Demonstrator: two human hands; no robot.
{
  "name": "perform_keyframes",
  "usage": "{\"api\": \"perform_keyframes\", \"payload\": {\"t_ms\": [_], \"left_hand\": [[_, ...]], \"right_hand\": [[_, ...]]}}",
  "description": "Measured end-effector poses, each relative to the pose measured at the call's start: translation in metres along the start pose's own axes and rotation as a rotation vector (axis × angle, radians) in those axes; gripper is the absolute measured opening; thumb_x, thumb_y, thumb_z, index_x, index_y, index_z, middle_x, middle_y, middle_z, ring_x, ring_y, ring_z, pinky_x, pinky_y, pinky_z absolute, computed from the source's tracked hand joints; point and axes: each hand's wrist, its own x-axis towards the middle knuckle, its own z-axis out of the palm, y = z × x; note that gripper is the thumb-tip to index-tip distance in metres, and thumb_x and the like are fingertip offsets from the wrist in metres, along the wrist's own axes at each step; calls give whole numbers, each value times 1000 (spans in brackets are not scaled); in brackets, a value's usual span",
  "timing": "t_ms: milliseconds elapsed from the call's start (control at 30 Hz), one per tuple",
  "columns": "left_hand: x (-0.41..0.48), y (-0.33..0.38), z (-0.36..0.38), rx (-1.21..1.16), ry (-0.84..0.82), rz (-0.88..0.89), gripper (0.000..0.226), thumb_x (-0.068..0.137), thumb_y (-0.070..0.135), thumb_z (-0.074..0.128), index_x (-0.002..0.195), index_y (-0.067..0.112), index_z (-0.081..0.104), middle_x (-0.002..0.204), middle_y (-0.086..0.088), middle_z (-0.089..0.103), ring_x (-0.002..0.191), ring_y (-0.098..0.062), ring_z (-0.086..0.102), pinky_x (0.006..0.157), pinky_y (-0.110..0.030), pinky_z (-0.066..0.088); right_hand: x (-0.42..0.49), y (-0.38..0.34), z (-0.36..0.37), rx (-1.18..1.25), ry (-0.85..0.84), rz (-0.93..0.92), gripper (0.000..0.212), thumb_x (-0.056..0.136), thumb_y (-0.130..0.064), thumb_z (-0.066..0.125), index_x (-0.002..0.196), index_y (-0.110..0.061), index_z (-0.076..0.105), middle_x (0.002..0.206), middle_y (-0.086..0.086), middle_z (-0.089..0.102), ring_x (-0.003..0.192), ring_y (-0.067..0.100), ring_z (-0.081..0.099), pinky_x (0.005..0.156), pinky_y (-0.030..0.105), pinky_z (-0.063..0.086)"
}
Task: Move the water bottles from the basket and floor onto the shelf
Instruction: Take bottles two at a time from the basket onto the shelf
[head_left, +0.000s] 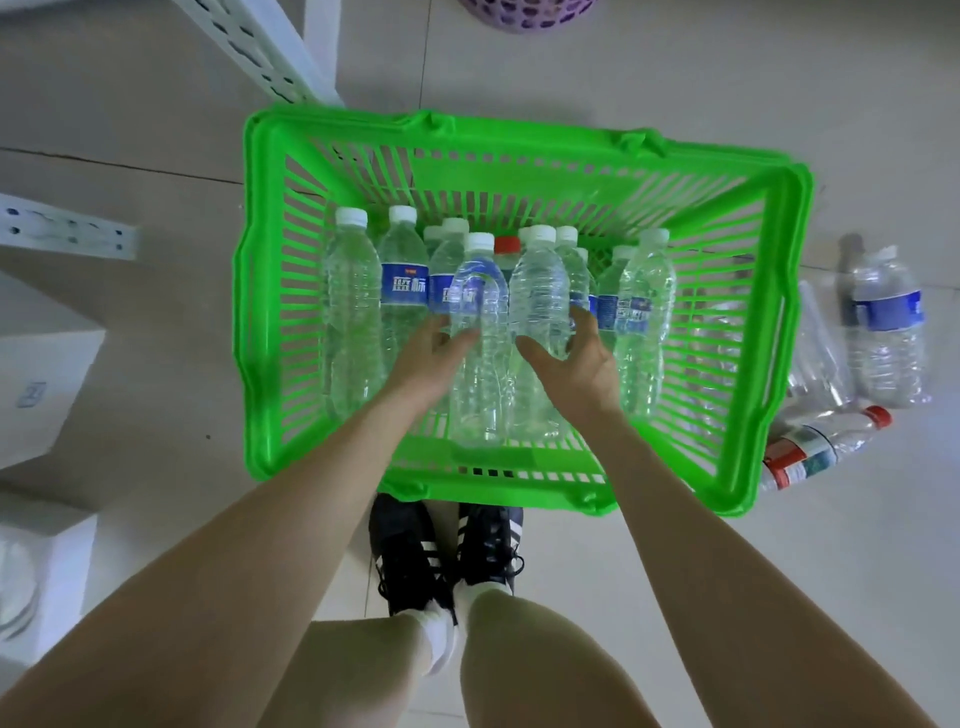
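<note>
While half-curled, grips (431, 358) (579, 358) round bottles (480, 374) (537, 306).

Pale tiled floor (649, 88) carries everything I see. Green basket (800, 332) sits flat on it, centre. Just right of the basket I note a blue-labelled bottle (889, 332) upright, a red-capped bottle (821, 448) on its side and a clear bottle (820, 364) lying beside them. White shelf leg (319, 52) stands upper left. Purple basket (527, 13) at top edge.

You have one green basket (796, 312) holding roughly a dozen water bottles (353, 312). You see at least three loose bottles (889, 338) on the floor (779, 597).
</note>
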Motion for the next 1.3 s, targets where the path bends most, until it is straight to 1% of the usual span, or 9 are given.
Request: {"api": "perform_keyframes", "payload": {"t_ms": [200,333,467,633,767,967,1033,1133,1300], "left_hand": [[21,9,2,-159,41,-107,64,89,60,52,133,13,52,136,-9,55,120,-29,56,105,-49,43],[23,8,-3,-229,-47,-140,40,87,65,51,102,28,56,120,-7,62,110,-29,61,92,-41,48],[22,13,-2,-212,-58,-159,67,84,68,52,126,16,53,116,-4,64,105,-25,63,89,-42,50],[14,13,3,-226,-125,-200,91,78,76,47,151,25,28,155,-7,33,141,-34,32,112,-56,30],[6,13,-4,-281,-122,-187,126,37,94,60,145,34,34,143,-7,50,126,-31,52,106,-56,38],[-13,20,-8,-300,-151,-126,92,73,77,53,149,31,29,156,-3,29,142,-30,29,114,-55,25],[-26,26,-12,-319,-170,-138,95,71,79,55,150,35,26,160,-3,22,146,-32,22,116,-60,19],[-46,35,-21,-352,-198,-150,108,50,89,60,144,44,33,157,-2,30,140,-34,34,113,-63,22],[-81,44,-40,-442,-205,-163,97,51,88,64,138,50,41,159,0,27,143,-34,29,113,-61,23]], "right_hand": [[13,2,-6,60,-84,20,86,80,-44,75,148,-16,30,129,10,59,117,25,57,84,25,38],[24,8,-10,238,-170,77,90,74,-36,83,146,-19,33,114,0,63,110,23,62,93,41,53],[27,12,-16,416,-286,133,87,74,-23,83,146,-21,34,114,5,65,99,23,65,73,34,54],[18,17,-20,585,-368,187,90,78,-13,78,150,-20,25,121,12,63,99,23,66,91,47,54],[8,20,-24,705,-393,216,88,81,-4,72,152,-22,21,113,10,67,102,25,66,90,44,52],[-10,21,-29,818,-417,236,91,81,2,68,152,-28,19,117,15,68,108,24,65,90,45,50],[-18,21,-31,853,-427,225,91,82,2,67,152,-29,18,113,13,71,106,24,66,91,46,48],[-34,17,-38,917,-418,223,90,82,3,66,151,-32,18,104,10,72,95,21,66,87,44,46],[-68,3,-54,954,-435,194,85,77,-2,67,148,-27,26,99,2,72,98,21,61,79,41,45]]}}
